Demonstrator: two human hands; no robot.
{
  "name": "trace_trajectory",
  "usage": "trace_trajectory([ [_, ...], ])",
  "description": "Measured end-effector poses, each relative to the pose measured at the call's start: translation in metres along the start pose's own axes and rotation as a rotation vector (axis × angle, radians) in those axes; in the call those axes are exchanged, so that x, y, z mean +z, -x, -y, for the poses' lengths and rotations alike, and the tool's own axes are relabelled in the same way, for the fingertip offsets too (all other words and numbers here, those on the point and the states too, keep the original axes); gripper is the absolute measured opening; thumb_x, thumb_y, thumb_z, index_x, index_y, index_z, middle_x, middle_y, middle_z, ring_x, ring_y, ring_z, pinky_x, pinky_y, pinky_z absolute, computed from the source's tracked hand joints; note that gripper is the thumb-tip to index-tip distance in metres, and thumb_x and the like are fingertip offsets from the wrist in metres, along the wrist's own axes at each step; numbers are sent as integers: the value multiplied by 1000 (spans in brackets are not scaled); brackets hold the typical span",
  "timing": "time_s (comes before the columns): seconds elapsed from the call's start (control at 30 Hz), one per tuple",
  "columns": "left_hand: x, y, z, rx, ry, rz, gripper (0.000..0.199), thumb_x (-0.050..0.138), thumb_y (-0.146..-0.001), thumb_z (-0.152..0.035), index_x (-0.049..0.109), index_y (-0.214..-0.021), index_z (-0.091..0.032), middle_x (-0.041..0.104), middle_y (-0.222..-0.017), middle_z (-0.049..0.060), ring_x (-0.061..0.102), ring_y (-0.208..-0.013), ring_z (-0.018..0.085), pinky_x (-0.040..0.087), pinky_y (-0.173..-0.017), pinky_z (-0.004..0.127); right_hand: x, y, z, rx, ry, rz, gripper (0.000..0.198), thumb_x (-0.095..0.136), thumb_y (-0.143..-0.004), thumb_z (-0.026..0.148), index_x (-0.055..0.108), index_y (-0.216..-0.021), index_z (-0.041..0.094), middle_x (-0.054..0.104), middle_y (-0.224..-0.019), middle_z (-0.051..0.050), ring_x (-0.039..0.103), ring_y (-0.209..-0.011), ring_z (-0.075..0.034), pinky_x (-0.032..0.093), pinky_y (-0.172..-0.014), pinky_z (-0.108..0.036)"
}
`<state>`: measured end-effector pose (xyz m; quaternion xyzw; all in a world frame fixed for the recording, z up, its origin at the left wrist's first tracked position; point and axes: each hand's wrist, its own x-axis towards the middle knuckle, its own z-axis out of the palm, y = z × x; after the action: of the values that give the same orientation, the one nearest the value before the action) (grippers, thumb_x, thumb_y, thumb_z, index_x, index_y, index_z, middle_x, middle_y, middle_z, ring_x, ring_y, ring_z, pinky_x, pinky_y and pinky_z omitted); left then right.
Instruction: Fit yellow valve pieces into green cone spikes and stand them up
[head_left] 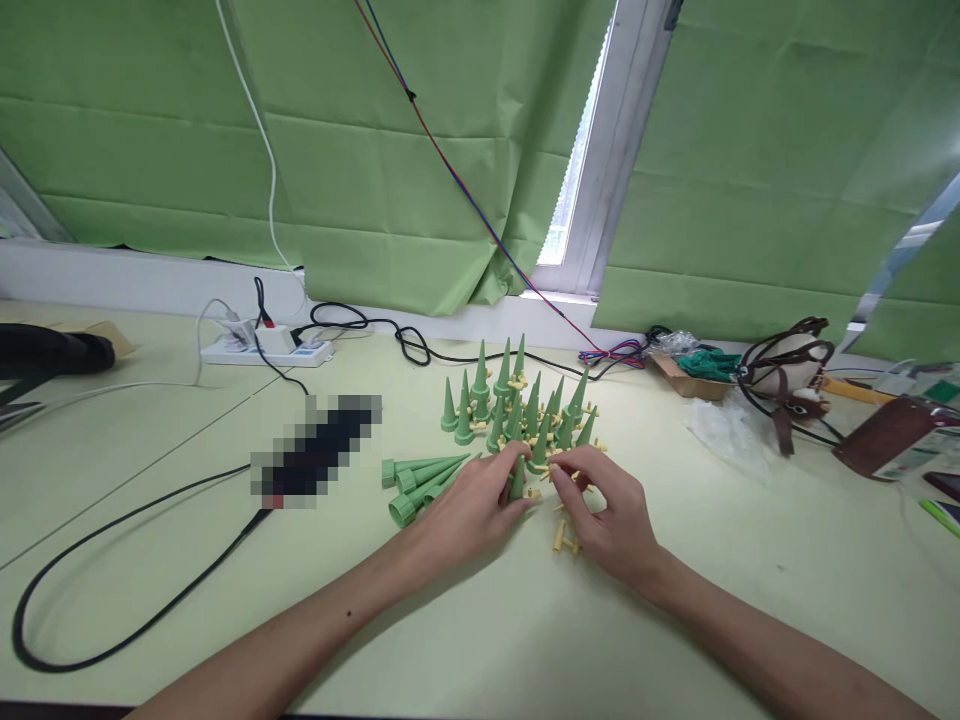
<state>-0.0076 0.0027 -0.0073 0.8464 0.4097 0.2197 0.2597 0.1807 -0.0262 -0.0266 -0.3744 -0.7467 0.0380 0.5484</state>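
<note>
The left hand point(484, 492) is gripping a smooth, tapered green cone point(517, 482) at its fingertips; just beside it, the right hand point(611, 508) is pinching a small yellow piece point(547, 474).

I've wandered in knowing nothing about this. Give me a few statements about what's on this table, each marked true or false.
1. The left hand holds a green cone. True.
2. The cones lying down are to the right of the right hand. False: they are on the left, beside the left hand.
3. Upright cones stand beyond the hands. True.
4. The power strip is at the far right. False: it is on the left, toward the back.
5. Green fabric hangs in the background. True.
</note>
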Motion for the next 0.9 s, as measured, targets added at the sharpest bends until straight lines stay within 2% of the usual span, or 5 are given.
trace_trajectory([
  [0.2, 3, -1, 4, 6, 5, 17, 7, 59, -86, -25, 55, -88, -20, 59, -72, -2, 55, -65, 16, 34, -58, 25, 0, 0, 1, 3, -3, 16, 13, 51, -97, 15, 63, -95, 21, 68, -81, -5, 60, -68, -17, 50, -54, -29],
  [0.43, 2, -2, 2, 44, -27, 29, 19, 56, -89, -28, 51, -73, -19, 53, -69, -2, 48, -61, 14, 31, -56, 26, 1, 2, 0, 8, -12, 19, 12, 52, -96, 14, 63, -95, 20, 67, -81, -5, 60, -68, -17, 49, -54, -28],
  [0.57, 0, -4, 2, 57, -23, -12, 20, 55, -90, -29, 55, -74, -18, 52, -66, -3, 46, -60, 13, 31, -56, 26, 0, 1, 0, 8, -2, 19, 12, 52, -96, 15, 63, -96, 20, 66, -80, -4, 59, -67, -16, 49, -53, -28],
  [0.73, -5, -4, -3, 33, 42, -94, 15, 57, -90, -29, 66, -86, -18, 51, -60, -4, 45, -57, 13, 34, -57, 25, -1, -1, 1, 10, 4, 8, 12, 52, -97, 16, 63, -96, 20, 66, -79, -4, 59, -66, -16, 49, -52, -28],
  [0.9, -9, -4, -2, 11, 162, -167, 21, 57, -92, -38, 66, -92, -18, 57, -68, -2, 43, -58, 12, 36, -56, 25, -2, -1, 0, 9, -13, 11, 13, 52, -96, 15, 64, -97, 20, 65, -80, -5, 58, -66, -16, 49, -53, -29],
])
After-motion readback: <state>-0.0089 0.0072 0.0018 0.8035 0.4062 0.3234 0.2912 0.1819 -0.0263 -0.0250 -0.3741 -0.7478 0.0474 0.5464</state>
